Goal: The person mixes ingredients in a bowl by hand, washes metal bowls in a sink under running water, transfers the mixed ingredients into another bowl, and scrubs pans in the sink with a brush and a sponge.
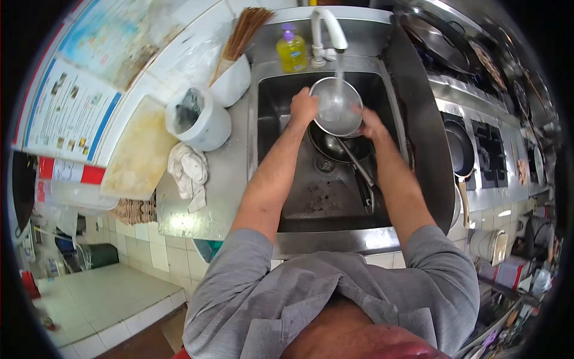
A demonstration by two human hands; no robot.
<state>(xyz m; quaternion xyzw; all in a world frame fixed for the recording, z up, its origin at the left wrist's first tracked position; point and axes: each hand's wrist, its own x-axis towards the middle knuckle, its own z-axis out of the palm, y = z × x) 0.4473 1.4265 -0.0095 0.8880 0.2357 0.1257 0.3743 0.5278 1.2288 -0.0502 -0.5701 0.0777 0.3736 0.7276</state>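
Observation:
Under the running tap (329,30), a round metal bowl (336,107) is held up over the sink (281,206); water pours into it. My left hand (304,107) is closed on the bowl's left rim. At the right rim is my right hand (372,124), with its fingers reaching over the edge; they are smeared by motion, so their grip is unclear. Below the bowl, a dark pan (335,148) lies in the sink, partly hidden. Its long handle (357,163) slants toward the front right. Another dark handle (365,191) lies beside it.
Behind the sink stands a yellow soap bottle (292,52) with a purple pump. On the left counter are a white bucket (203,122), a container (230,84) with a straw brush (242,36), and a crumpled cloth (188,170). A stove with pans (457,146) is at right.

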